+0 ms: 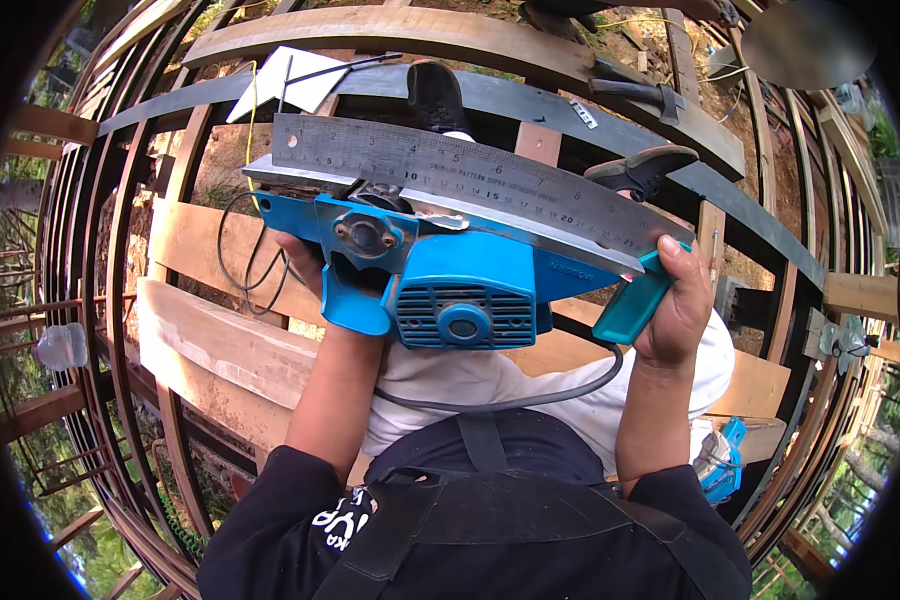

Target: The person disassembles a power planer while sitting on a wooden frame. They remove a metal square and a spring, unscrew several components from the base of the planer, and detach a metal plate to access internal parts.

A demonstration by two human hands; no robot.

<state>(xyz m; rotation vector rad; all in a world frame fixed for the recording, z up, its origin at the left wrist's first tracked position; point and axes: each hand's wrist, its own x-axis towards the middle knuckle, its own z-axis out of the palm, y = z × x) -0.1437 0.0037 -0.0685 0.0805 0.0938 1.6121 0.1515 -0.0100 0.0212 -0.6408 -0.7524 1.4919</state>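
Blue power planer (465,275) is sitting above the lap, vented motor housing facing the wearer, dark cord (490,407) trailing. Right hand (675,305) is gripping its teal handle (634,303); left hand (305,265), partly hidden, is grasping the other end. Steel ruler (480,180) is running along the metal sole.

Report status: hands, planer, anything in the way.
Right hand gripping blue planer by its end handle. Left hand at opposite end, partly hidden. Steel ruler along planer's base. Dark cord across lap.
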